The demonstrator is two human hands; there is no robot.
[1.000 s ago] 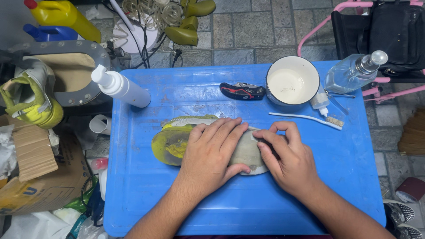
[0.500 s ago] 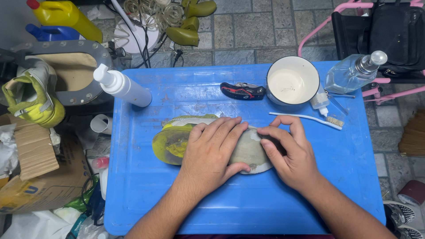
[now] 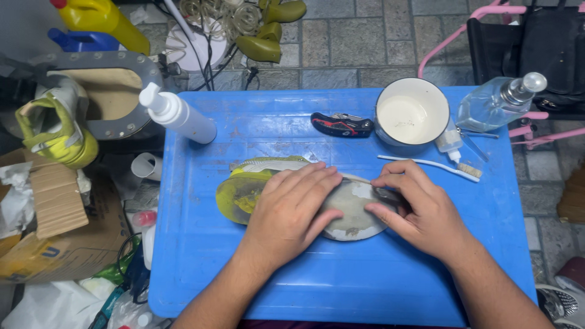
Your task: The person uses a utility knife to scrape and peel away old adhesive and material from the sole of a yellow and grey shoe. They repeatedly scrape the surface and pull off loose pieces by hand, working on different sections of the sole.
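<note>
Your left hand lies flat, palm down, across the middle of the yellow-green shoe, which rests sole up on the blue counter, its toe toward your left. Your right hand sits at the heel end, thumb and fingers curled around the worn grey sole and pinching at its edge. So both hands are pressed onto the same shoe, fingertips close but not touching each other.

Beyond your hands, a white toothbrush lies just past your right fingers, bristles pointing right. Behind it stands a white round bowl holding pale liquid, with a small white squeeze bottle just beside it. A black-and-red folding tool lies to the left of the bowl. A clear pump bottle lies tilted at the counter's far right corner. A white spray bottle lies on its side at the far left corner, its nozzle hanging past the edge.

Nothing lies between your hands and the shoe; the toothbrush is the nearest loose item.

Off the counter to your left, a second yellow-green shoe sits near a grey ring-shaped frame, above a torn cardboard box. A yellow jug stands at the far left, and a pink-framed chair stands at the far right.
</note>
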